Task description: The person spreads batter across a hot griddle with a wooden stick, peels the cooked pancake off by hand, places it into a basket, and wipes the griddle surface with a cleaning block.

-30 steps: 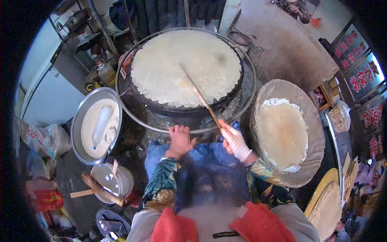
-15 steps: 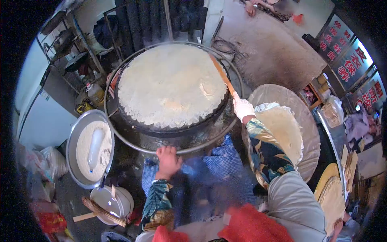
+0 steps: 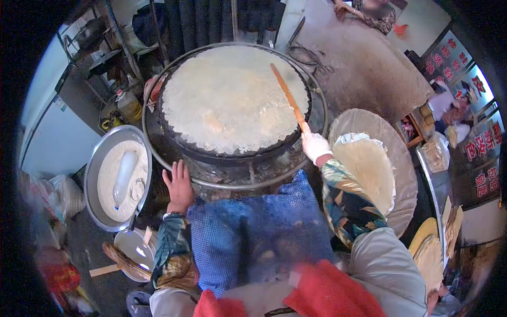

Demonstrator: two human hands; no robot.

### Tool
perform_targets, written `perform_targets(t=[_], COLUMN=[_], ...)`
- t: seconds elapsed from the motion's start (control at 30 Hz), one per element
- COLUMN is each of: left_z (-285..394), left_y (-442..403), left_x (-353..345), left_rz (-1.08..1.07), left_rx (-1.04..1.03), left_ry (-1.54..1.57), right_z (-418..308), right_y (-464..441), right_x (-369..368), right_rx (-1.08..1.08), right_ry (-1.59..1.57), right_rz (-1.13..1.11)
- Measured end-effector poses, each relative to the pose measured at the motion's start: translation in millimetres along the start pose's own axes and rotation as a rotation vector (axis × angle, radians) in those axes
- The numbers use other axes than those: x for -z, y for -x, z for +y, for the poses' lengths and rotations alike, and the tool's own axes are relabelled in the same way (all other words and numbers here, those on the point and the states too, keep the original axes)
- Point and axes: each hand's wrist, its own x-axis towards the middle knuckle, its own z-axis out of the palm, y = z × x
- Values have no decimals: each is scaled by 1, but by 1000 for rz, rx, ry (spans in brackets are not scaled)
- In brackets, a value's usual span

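Observation:
My gloved right hand (image 3: 316,146) grips a long flat wooden spatula (image 3: 288,94) by its lower end. The spatula's blade lies over the right side of a large, thin, pale pancake (image 3: 227,100). This pancake covers most of a round black griddle (image 3: 227,157), and a metal ring (image 3: 240,187) runs around it. My bare left hand (image 3: 179,187) is at the ring's front left, fingers stretched and apart, holding nothing. Whether its fingertips touch the ring I cannot tell. Blue checked cloth (image 3: 253,222) lies between my arms.
Left stands a metal basin (image 3: 91,179) of batter with a clear bottle (image 3: 125,177) in it. A bucket (image 3: 132,245) and a brush (image 3: 124,259) are below it. Cooked pancakes (image 3: 364,169) lie on a round covered tray (image 3: 404,185) at right. Another person's arm (image 3: 348,9) shows behind the board (image 3: 364,63).
My left hand has moved left along the ring and its fingers have straightened. The spatula has swung inward from the pancake's right edge. The view has shifted slightly.

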Motion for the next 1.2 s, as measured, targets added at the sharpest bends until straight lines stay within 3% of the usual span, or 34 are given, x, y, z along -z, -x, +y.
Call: perform_targets(t=[0.03, 0.1, 0.17, 0.23, 0.3, 0.33, 0.4, 0.43, 0.47, 0.5, 0.57, 0.6, 0.63, 0.7, 0.83, 0.87, 0.9, 1.0, 1.03, 1.1, 1.17, 1.2], left_z=[4, 27, 65, 121, 166, 184, 207, 206, 201, 198, 171, 155, 141, 121, 57, 42, 27, -34, -62, -107, -144, -174], left_y=[3, 16, 28, 33, 32, 28, 14, 16, 10, 5, 13, 15, 17, 16, 7, 4, -1, -10, -15, -18, -30, -36], left_x=[10, 32, 30, 23, -10, -16, -24, -31, -38, -50, -61, -74, -64, -35, -50, -39, -34, -67, -89, -109, -119, -148], left_rz=[79, 131, 168, 110, 192, 197, 207, 30, -119, -189, 242, 114, 126, -56, 26, 12, -3, 62, 101, -100, -116, -259], left_rx=[21, -38, -148, -208, -300, -303, -229, -210, -205, -63, -143, -122, -133, -47, -54, -82, -108, -158, -187, -123, -166, -49], left_ry=[-7, 154, 441, 456, 369, 377, 461, 413, 356, 186, 281, 245, 200, 157, 62, 58, 54, -89, -16, -83, -105, -170], right_z=[-4, -38, -62, -81, -106, -108, -116, -119, -110, -96, -78, -71, -64, -31, 0, 7, 16, 29, 36, 49, 53, 54], right_y=[-3, 9, 43, 91, 132, 139, 151, 154, 149, 129, 130, 123, 117, 100, 71, 61, 49, 19, 11, -23, -49, -60], right_x=[-20, -9, -12, -19, 15, 27, 56, 65, -2, -62, 29, 59, 74, 58, 40, 25, 12, 11, 7, 1, 6, 6], right_rx=[20, -644, -609, -546, -310, -274, -217, -203, 121, 468, 327, 302, 275, 244, 72, 171, 162, -122, -53, -31, -92, -146], right_ry=[-87, -1228, -1274, -1393, -1137, -1192, -1207, -1209, -1282, -1298, -283, -179, -93, -111, -239, -33, -41, -419, -430, -213, -192, -171], right_rz=[68, -432, -384, -301, -328, -500, -517, -554, -356, -110, -252, -321, -417, -378, -332, -225, -226, -175, -108, -173, -169, -166])
